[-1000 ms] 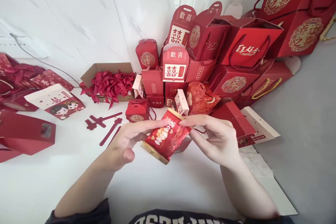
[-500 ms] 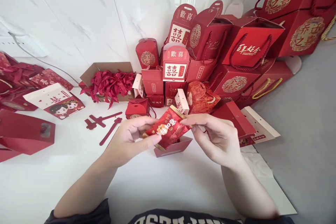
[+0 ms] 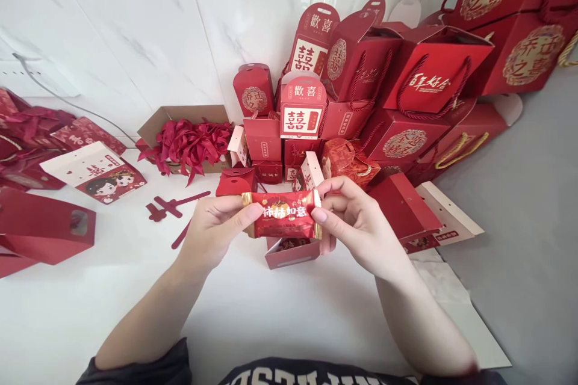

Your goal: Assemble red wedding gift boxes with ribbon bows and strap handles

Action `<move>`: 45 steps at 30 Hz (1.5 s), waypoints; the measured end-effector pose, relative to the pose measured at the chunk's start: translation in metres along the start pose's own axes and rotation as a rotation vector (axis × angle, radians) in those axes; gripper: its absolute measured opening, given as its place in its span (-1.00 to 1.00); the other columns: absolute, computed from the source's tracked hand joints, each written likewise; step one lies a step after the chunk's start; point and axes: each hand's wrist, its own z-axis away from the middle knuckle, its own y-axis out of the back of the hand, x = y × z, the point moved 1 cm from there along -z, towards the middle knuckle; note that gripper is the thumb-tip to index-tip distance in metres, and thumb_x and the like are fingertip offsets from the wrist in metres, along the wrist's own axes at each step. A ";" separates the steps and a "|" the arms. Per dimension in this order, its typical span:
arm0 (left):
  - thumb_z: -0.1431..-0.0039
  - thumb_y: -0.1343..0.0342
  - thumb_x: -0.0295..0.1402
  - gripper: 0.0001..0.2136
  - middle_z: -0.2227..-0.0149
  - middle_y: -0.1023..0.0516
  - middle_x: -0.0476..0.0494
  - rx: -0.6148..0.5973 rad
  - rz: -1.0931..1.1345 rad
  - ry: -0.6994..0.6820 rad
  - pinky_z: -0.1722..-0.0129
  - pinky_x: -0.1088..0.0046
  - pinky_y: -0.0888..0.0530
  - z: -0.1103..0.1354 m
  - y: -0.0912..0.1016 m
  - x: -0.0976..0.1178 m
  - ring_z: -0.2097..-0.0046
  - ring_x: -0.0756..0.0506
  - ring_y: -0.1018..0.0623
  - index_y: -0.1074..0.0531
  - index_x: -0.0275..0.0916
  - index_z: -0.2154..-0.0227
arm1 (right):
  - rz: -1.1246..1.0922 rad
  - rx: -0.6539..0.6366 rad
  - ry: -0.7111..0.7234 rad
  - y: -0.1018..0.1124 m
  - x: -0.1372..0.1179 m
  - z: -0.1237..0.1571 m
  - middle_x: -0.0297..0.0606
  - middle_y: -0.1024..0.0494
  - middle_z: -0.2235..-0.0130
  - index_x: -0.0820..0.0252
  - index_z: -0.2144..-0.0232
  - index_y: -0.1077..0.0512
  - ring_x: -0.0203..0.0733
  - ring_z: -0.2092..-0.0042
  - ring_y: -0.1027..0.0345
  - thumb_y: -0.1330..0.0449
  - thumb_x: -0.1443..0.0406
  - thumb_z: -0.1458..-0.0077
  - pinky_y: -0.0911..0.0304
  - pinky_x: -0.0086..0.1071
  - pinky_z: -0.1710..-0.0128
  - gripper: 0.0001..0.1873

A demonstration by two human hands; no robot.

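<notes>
A red candy packet (image 3: 282,214) with gold crimped ends and white characters is held level between both hands above the white table (image 3: 135,301). My left hand (image 3: 217,228) pinches its left end with thumb and fingers closed. My right hand (image 3: 356,222) pinches its right end the same way. Directly below the packet stands a small open red box (image 3: 291,251) with something dark inside.
Stacked red gift boxes and bags (image 3: 361,102) fill the back right against the tiled wall. A cardboard box of red ribbons (image 3: 189,138) sits behind. Flat red cartons (image 3: 45,228) and a printed flat box (image 3: 97,171) lie left. Red paper strips (image 3: 174,204) lie near my left hand.
The packet has been turned from a slant to level, lifted a little toward the camera, with both hands now pinching its two ends. The small open box below has come into view.
</notes>
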 end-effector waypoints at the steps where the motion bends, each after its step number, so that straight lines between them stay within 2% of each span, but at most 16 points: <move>1: -0.18 -0.22 -0.21 -0.75 0.46 -0.59 -0.12 -0.016 0.001 -0.001 0.41 0.51 -0.50 0.001 0.000 0.000 0.41 -0.02 -0.52 -0.60 -0.28 0.48 | -0.012 -0.011 -0.009 0.000 0.000 -0.001 -0.47 -0.48 0.48 0.11 0.20 -0.29 -0.35 0.58 -0.42 -0.27 0.12 -0.18 -0.32 -0.50 0.58 -0.71; 3: -0.21 -0.19 -0.19 -0.67 0.54 -0.54 -0.11 -0.056 0.027 0.006 0.47 0.52 -0.47 0.001 0.000 0.001 0.47 -0.01 -0.49 -0.57 -0.30 0.57 | -0.005 -0.034 -0.029 0.000 -0.001 -0.001 -0.45 -0.47 0.54 0.16 0.30 -0.32 -0.35 0.60 -0.41 -0.26 0.11 -0.19 -0.33 -0.51 0.59 -0.73; 5: -0.22 -0.17 -0.17 -0.65 0.54 -0.54 -0.12 -0.089 0.067 0.024 0.48 0.52 -0.48 0.001 -0.001 0.002 0.48 -0.01 -0.49 -0.56 -0.30 0.58 | 0.004 -0.053 -0.039 0.000 -0.001 -0.001 -0.44 -0.47 0.60 0.18 0.38 -0.31 -0.33 0.61 -0.42 -0.25 0.11 -0.19 -0.33 -0.51 0.60 -0.70; 8: -0.22 -0.15 -0.11 -0.64 0.46 -0.60 -0.17 -0.116 0.091 0.051 0.47 0.50 -0.52 0.000 0.000 0.002 0.44 -0.05 -0.55 -0.58 -0.31 0.50 | -0.015 -0.056 -0.030 -0.001 -0.002 -0.001 -0.43 -0.50 0.62 0.17 0.40 -0.29 -0.31 0.62 -0.43 -0.23 0.11 -0.21 -0.34 -0.51 0.62 -0.70; 11: -0.16 -0.16 0.02 -0.57 0.43 -0.64 -0.23 -0.241 0.074 0.124 0.49 0.49 -0.55 -0.001 -0.001 0.003 0.42 -0.11 -0.62 -0.59 -0.33 0.38 | -0.033 -0.047 -0.012 0.000 -0.003 0.000 -0.41 -0.52 0.63 0.17 0.40 -0.28 -0.30 0.62 -0.44 -0.20 0.10 -0.24 -0.36 -0.51 0.61 -0.69; 14: -0.11 -0.24 -0.05 -0.62 0.44 -0.65 -0.23 -0.316 0.022 0.227 0.50 0.52 -0.56 0.001 -0.005 0.007 0.42 -0.13 -0.65 -0.59 -0.33 0.27 | -0.041 -0.045 0.003 0.000 -0.004 0.000 -0.41 -0.52 0.63 0.17 0.39 -0.28 -0.31 0.62 -0.44 -0.19 0.10 -0.24 -0.36 -0.52 0.61 -0.70; 17: -0.15 -0.26 -0.21 -0.74 0.47 -0.64 -0.19 -0.290 -0.024 0.258 0.49 0.56 -0.57 0.004 -0.010 0.012 0.44 -0.10 -0.66 -0.59 -0.32 0.23 | -0.033 -0.052 -0.001 0.000 -0.005 0.000 -0.42 -0.52 0.63 0.17 0.39 -0.28 -0.31 0.62 -0.44 -0.20 0.10 -0.24 -0.36 -0.51 0.61 -0.69; 19: -0.16 -0.25 -0.24 -0.76 0.46 -0.65 -0.19 -0.277 -0.034 0.258 0.49 0.57 -0.57 0.005 -0.012 0.014 0.45 -0.09 -0.66 -0.60 -0.32 0.24 | -0.017 -0.051 -0.002 0.000 -0.004 0.000 -0.41 -0.52 0.62 0.17 0.39 -0.28 -0.30 0.62 -0.44 -0.20 0.09 -0.24 -0.37 -0.50 0.61 -0.69; 27: -0.20 -0.22 -0.27 -0.78 0.33 -0.69 -0.25 -0.246 -0.112 0.205 0.44 0.59 -0.60 0.007 -0.013 0.019 0.36 -0.12 -0.69 -0.61 -0.32 0.21 | -0.005 -0.056 0.024 0.000 -0.001 0.001 -0.42 -0.51 0.61 0.16 0.37 -0.29 -0.32 0.61 -0.43 -0.20 0.10 -0.24 -0.37 -0.51 0.59 -0.71; 41: -0.22 -0.20 -0.28 -0.78 0.37 -0.68 -0.23 -0.271 -0.141 0.135 0.47 0.61 -0.57 0.005 -0.011 0.018 0.39 -0.10 -0.68 -0.60 -0.32 0.20 | 0.026 -0.070 0.011 0.000 0.000 0.002 -0.41 -0.52 0.60 0.16 0.35 -0.28 -0.30 0.60 -0.45 -0.19 0.09 -0.24 -0.39 -0.48 0.58 -0.71; 45: -0.21 -0.20 -0.27 -0.78 0.43 -0.67 -0.20 -0.256 -0.150 0.147 0.48 0.60 -0.57 0.005 -0.011 0.017 0.42 -0.09 -0.67 -0.59 -0.32 0.19 | 0.025 -0.066 0.006 0.000 -0.001 0.002 -0.42 -0.51 0.60 0.16 0.34 -0.29 -0.30 0.60 -0.45 -0.18 0.08 -0.24 -0.40 -0.48 0.58 -0.71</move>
